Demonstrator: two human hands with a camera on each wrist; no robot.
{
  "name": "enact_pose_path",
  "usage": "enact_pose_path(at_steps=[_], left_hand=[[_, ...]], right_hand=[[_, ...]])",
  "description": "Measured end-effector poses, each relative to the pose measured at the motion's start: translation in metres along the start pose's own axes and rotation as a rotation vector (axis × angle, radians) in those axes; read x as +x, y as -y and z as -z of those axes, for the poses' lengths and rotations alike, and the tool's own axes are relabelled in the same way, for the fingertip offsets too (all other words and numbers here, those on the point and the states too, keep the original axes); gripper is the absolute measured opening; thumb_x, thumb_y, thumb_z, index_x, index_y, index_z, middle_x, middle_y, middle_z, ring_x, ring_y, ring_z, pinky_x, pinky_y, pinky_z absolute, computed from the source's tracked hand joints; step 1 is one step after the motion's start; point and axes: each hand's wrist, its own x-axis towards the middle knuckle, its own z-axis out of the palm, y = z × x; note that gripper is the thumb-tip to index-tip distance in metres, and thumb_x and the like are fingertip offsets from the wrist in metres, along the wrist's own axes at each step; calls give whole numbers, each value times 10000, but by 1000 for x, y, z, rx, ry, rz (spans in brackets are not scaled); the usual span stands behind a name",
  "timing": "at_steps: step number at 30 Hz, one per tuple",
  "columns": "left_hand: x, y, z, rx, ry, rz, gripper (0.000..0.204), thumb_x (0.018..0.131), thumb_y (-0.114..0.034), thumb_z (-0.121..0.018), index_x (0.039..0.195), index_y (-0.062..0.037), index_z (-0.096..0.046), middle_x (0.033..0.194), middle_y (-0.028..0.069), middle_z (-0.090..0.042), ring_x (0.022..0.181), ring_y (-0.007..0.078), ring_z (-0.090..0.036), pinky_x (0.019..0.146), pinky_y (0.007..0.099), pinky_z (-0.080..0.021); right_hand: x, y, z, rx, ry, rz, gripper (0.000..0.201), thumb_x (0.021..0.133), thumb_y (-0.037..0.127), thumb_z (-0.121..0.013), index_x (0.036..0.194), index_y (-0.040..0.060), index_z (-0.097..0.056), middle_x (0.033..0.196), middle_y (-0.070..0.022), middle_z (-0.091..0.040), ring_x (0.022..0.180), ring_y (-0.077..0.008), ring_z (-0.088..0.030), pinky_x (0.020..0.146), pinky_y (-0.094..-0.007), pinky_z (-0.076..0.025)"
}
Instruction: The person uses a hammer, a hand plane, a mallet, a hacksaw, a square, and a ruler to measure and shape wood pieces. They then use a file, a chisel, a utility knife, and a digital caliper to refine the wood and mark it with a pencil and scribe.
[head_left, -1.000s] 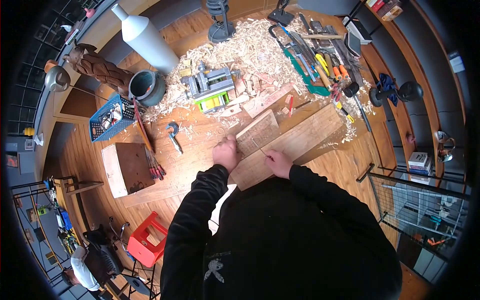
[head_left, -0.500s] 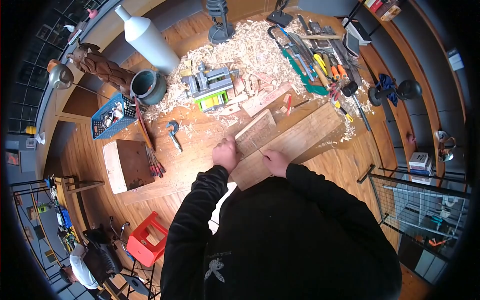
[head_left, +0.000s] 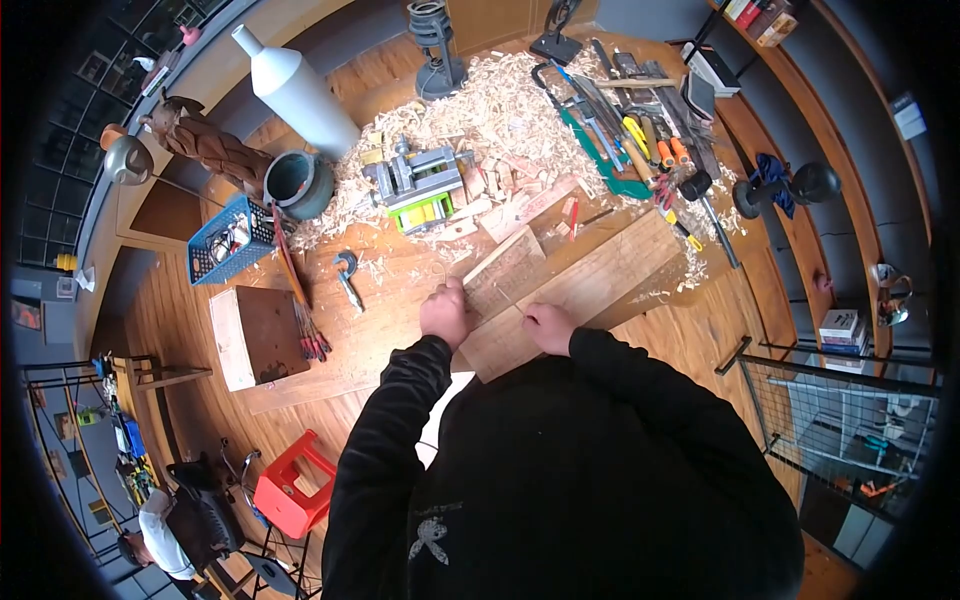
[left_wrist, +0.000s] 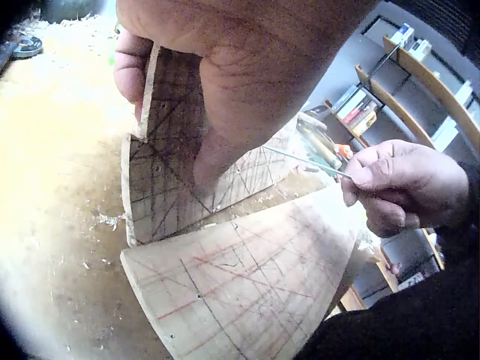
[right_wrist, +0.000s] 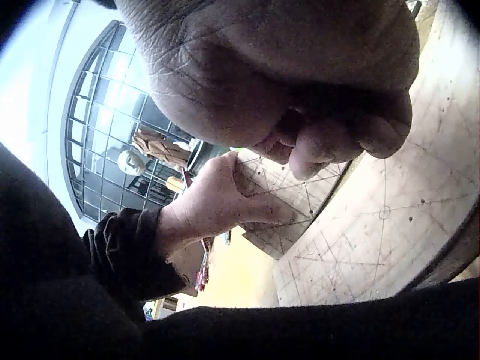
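Note:
My left hand (head_left: 444, 312) grips the near left end of a small board (left_wrist: 169, 180) marked with a grid of dark lines. Its thumb lies on the marked face and the fingers reach round the far edge. My right hand (head_left: 549, 328) pinches one end of a thin, pale rod (left_wrist: 307, 162), whose other end reaches over the small board; its exact kind I cannot tell. Directly in front of me lies a longer plank (head_left: 590, 285) with dark and red ruled lines (left_wrist: 247, 277). The right wrist view shows the right fingers (right_wrist: 322, 146) curled, with the rod hidden.
A grey vise (head_left: 418, 175) stands among wood shavings (head_left: 500, 110) beyond the boards. Hand tools (head_left: 640, 130) lie at the back right. To the left are a G-clamp (head_left: 347, 280), a wooden box (head_left: 262, 335) and a blue basket (head_left: 230, 240). A red stool (head_left: 297, 482) stands on the floor.
The head view has tilted slightly, so the bench sits a little lower in it. My right hand and the rod have shifted slightly left; the left hand keeps its grip on the small board.

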Motion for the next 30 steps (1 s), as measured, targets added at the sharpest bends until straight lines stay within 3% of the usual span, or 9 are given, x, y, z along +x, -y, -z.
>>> enact_pose_path(at_steps=[15, 30], left_hand=[[15, 5, 7, 30, -1, 1, 395, 670, -185, -729, 956, -18, -512, 868, 188, -639, 761, 342, -666, 671, 422, -550], [18, 11, 7, 18, -11, -44, 359, 691, -175, -720, 935, -34, -496, 828, 175, -640, 736, 335, -672, 642, 421, -551]], right_hand=[[15, 16, 13, -6, 91, -37, 259, 890, 245, -538, 822, -1, -582, 858, -248, -631, 851, -433, -610, 750, -490, -479], [30, 20, -5, -29, 48, -61, 194, 902, 201, -509, 904, 16, -567, 883, -243, -632, 872, -443, -600, 766, -515, -474]])
